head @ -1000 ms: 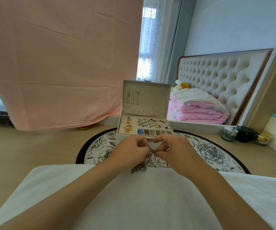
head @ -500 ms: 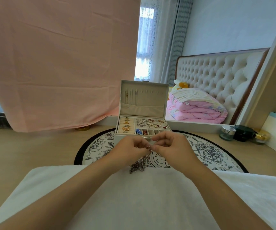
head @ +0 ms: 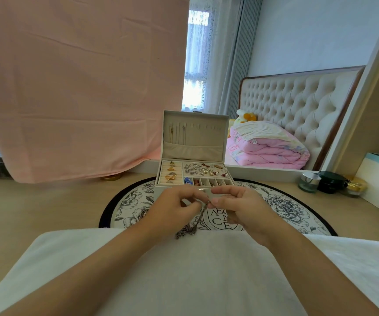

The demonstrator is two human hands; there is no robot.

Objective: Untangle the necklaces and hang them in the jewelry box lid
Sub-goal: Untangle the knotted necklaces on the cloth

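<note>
L forearm enters from approx 7 o'clock and R forearm from 5 o'clock. Both are bare and angle inward, meeting just below frame centre. L hand (head: 175,210) is back-up w/ fingers curled, thumb + index tips pointing to 3 o'clock. R hand (head: 241,208) sits at 3 o'clock of L and mirrors it: fingers curled, index arched on top, tips pointing to 9 o'clock. Fingertips of both hands nearly touch, pinching the top end of the necklace chain (head: 201,215) btwn them. Wrists are approx level and slightly bent.
</note>
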